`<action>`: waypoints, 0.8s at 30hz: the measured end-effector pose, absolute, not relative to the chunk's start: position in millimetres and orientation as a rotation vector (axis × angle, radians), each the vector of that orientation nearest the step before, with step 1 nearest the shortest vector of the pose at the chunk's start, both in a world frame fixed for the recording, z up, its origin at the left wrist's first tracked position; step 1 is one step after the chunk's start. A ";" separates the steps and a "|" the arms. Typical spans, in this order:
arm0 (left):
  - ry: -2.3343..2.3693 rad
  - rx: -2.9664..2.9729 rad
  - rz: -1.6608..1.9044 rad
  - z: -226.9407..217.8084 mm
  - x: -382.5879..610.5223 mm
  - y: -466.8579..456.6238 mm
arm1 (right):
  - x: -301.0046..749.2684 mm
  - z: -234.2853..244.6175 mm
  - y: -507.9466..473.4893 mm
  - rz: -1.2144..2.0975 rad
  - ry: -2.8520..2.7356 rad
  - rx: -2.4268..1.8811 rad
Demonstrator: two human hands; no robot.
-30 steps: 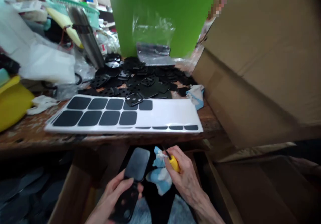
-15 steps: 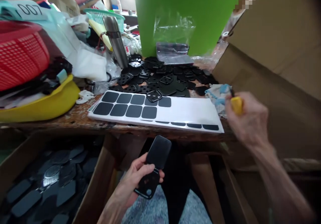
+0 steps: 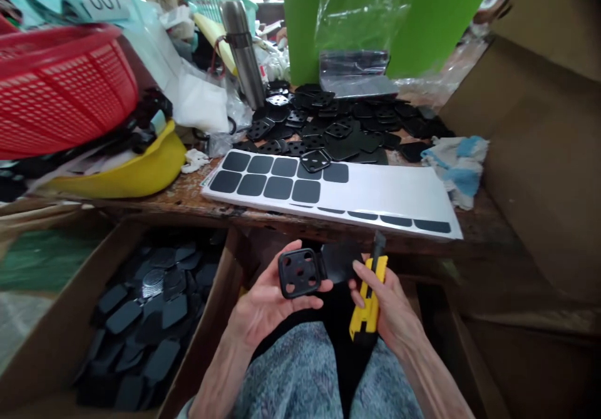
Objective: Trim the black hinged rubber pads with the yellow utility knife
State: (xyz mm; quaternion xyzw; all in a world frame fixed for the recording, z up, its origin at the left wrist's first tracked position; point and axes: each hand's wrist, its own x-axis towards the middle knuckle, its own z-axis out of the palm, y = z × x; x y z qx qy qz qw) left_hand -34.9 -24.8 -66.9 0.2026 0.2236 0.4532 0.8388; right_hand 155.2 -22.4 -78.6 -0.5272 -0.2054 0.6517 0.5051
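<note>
— Two held items: pose and grip?
— Left hand [image 3: 267,300]: palm up, fingers cradling a black two-part plastic piece [image 3: 317,268], rounded-square holed frame [image 3: 300,260] beside flat flap [image 3: 339,261], above the lap [image 3: 295,369]. Right hand [image 3: 394,306]: clasping a yellow-and-black utility knife [image 3: 370,307], dark end up.
— Obscured?
— Left fingers, partly behind the frame; whether right fingertips pinch the flap, cannot tell.

I'm in a small workshop, by the look of it: black perforated plates [image 3: 338,132] lie heaped across my scuffed wooden workbench [image 3: 190,187], a white sheet of dark rounded-square patches [image 3: 389,187] runs along its front edge, an open cardboard box [image 3: 213,309] of flat black pieces [image 3: 173,310] sits below it, and just before it my right hand [image 3: 394,303] grips a yellow utility knife [image 3: 369,309].
</note>
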 end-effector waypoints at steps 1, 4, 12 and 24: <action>0.464 0.452 0.965 -68.0 -36.5 -26.0 | 153.0 -82.2 -25.3 1.600 -0.446 -1.263; 0.499 0.511 0.977 -71.1 -37.1 -27.3 | 146.8 -90.4 -32.9 1.648 -0.329 -1.239; 0.702 0.485 1.002 -70.2 -36.3 -21.2 | 138.4 -89.7 -42.9 1.637 -0.255 -1.262; 1.124 0.994 1.020 -2.0 -58.8 37.0 | 173.5 -32.6 4.4 1.483 -0.373 -1.251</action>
